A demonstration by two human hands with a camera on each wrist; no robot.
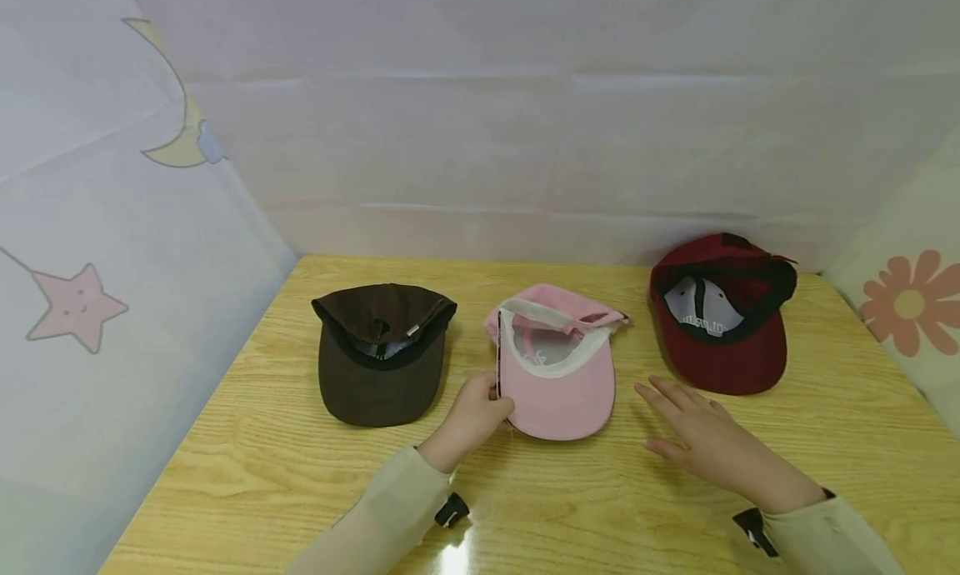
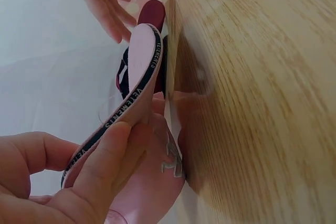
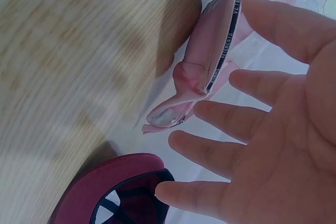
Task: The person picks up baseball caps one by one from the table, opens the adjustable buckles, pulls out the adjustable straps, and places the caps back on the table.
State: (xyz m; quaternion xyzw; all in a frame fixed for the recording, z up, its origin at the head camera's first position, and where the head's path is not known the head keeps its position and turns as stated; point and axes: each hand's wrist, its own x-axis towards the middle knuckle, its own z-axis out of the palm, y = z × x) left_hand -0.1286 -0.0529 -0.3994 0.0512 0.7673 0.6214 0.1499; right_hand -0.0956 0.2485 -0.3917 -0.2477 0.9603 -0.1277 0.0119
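left hand (image 1: 472, 418) pinching pink cap (image 1: 557, 367) by left brim edge (image 2: 124, 110), right hand (image 1: 703, 440) spread wide

Left hand (image 1: 476, 407): some fingers hide under pink cap (image 1: 558, 402) in head view. Right wrist view's bottom edge cuts off maroon cap (image 3: 97, 188).

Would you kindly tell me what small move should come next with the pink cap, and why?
I would probably bring the right hand in to the right edge of the pink cap's brim, for a steadier two-handed grip: the left hand already pinches the brim's left side, while the right hand is outstretched beside the cap, holding nothing.
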